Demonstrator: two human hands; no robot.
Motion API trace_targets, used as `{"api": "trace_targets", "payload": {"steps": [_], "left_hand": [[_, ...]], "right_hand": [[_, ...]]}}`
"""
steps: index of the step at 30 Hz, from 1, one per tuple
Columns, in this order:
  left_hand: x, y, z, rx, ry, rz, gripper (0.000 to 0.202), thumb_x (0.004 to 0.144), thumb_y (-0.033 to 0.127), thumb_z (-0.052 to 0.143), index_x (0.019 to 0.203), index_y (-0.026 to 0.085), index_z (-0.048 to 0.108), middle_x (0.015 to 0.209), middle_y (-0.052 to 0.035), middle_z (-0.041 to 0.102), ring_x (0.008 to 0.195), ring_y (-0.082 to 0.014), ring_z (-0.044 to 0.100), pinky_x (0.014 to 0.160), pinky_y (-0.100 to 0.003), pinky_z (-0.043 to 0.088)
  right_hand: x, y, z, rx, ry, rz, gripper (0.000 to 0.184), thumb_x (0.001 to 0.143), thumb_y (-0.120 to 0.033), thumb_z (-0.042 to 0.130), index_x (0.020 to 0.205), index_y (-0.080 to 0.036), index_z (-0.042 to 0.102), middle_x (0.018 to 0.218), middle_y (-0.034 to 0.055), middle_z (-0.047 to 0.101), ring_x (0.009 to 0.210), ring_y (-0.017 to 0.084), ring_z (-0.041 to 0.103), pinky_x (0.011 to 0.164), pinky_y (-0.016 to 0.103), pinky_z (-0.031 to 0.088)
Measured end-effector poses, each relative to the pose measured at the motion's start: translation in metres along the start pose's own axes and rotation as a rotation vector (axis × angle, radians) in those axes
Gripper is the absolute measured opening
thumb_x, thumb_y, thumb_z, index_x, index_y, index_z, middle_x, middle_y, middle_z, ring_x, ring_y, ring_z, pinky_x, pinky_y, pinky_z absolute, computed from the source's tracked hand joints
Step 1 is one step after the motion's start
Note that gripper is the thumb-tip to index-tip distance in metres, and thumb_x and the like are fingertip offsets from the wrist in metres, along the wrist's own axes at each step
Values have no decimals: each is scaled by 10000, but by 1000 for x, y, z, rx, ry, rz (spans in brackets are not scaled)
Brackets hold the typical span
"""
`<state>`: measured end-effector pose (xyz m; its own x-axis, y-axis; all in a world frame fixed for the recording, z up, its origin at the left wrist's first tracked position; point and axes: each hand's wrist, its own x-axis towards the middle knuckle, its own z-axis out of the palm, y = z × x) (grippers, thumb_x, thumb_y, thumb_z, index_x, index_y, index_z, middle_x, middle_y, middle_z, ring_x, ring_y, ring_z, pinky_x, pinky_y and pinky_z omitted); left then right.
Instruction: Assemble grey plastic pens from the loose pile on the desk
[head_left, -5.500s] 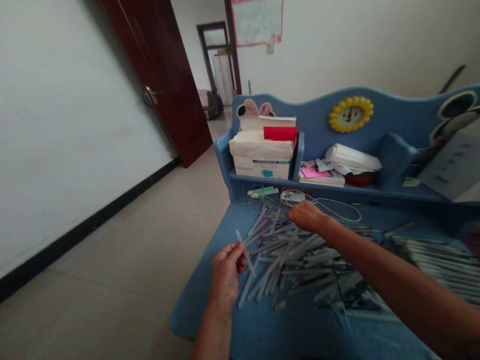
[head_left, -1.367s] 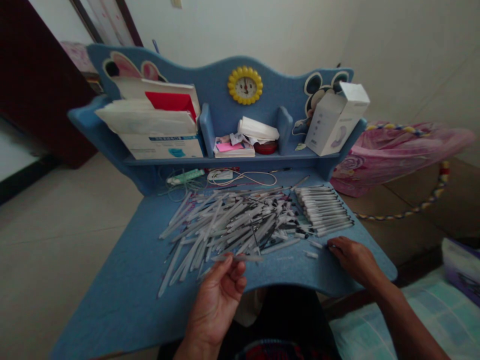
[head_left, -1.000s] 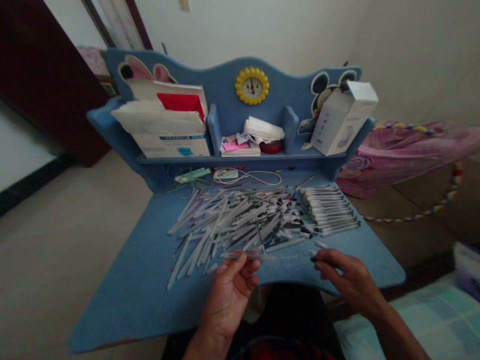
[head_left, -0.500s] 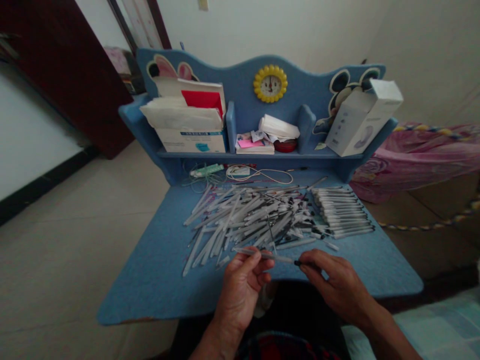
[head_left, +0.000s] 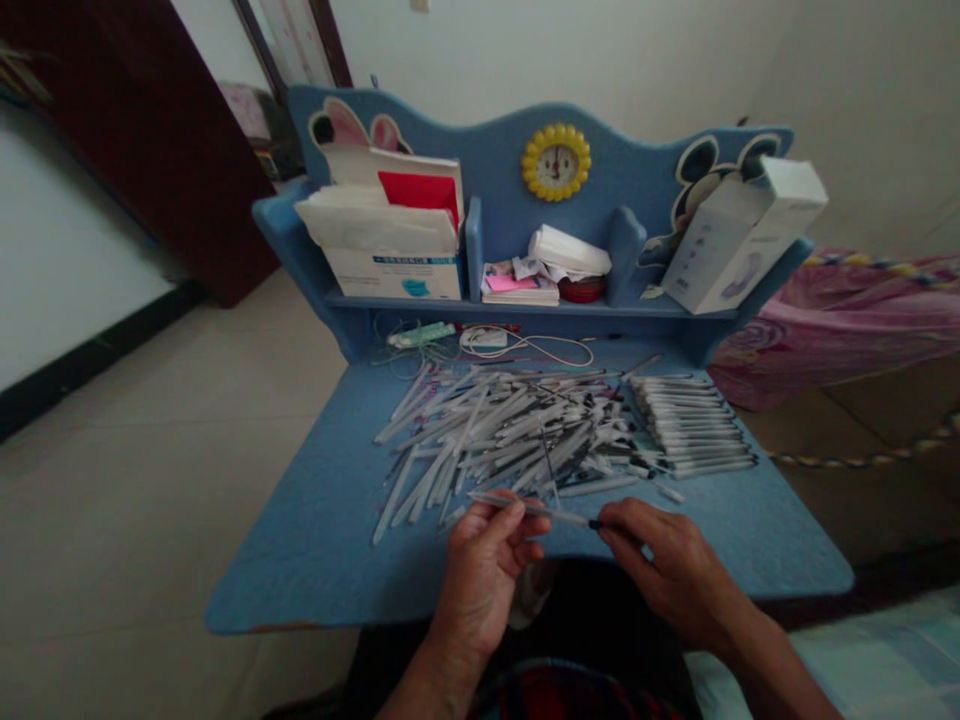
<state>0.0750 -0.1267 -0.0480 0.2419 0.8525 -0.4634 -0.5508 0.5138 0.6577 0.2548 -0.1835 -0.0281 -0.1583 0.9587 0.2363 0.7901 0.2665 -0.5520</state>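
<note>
A translucent pen (head_left: 564,515) with a black end is held level between my two hands, above the desk's front edge. My left hand (head_left: 491,550), palm up, pinches its clear barrel between thumb and fingers. At the pen's black right end, the thumb and fingertips of my right hand (head_left: 664,550) are closed on it. Just beyond my hands spreads a loose heap of pen parts (head_left: 480,430), clear barrels and dark pieces lying crosswise. To the right of the heap, a neat stack of pens (head_left: 697,425) lies side by side, dark ends to the right.
The blue desk (head_left: 300,540) has a raised shelf at the back. On it stand a mask box (head_left: 397,270), a white carton (head_left: 739,240) and a small pile of papers (head_left: 517,290). A white cord (head_left: 555,350) lies under the shelf. A yellow clock (head_left: 556,163) hangs above.
The camera view has shifted slightly, so the desk and shelf sit a little further right. Both hands keep the same grip on the pen.
</note>
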Motion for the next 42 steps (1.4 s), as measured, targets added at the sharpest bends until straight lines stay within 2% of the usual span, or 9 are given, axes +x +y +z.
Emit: {"api": "trace_targets", "payload": {"steps": [17,24,33,39,42], "left_hand": [[-3,0,1,82,8,40,219,664,150,675,813,151,515,737,-52,682,596,-161,646,461,-205,479],[-4,0,0,61,-6,1,206,673,131,661,812,145,509,717,-47,675,585,-147,642,455,-191,475],[-6,-1,-1,80,-31,56,209,683,149,660,824,138,506,717,-46,676,575,-145,644,475,-204,495],[-5,-1,-2,93,-16,64,208,682,151,660,820,136,504,717,-43,672,577,-147,646,484,-209,503],[-5,-2,-1,100,-30,62,191,688,149,654,805,133,504,710,-38,669,573,-143,643,483,-204,500]], "right_hand": [[0,0,4,10,-6,-31,102,869,-189,445,871,-191,547,700,15,587,613,129,556,578,240,399],[-2,-1,6,186,6,68,77,857,-196,475,843,-198,551,693,-7,581,606,112,534,585,212,402],[-3,-1,12,322,-27,179,138,879,-248,446,819,-190,555,636,-21,548,584,108,520,567,205,395],[-7,3,16,299,11,114,45,830,-216,538,860,-190,559,713,-11,588,629,109,544,608,195,419],[-8,4,19,229,43,53,42,849,-197,505,844,-191,547,725,-2,601,631,112,553,604,198,416]]}}
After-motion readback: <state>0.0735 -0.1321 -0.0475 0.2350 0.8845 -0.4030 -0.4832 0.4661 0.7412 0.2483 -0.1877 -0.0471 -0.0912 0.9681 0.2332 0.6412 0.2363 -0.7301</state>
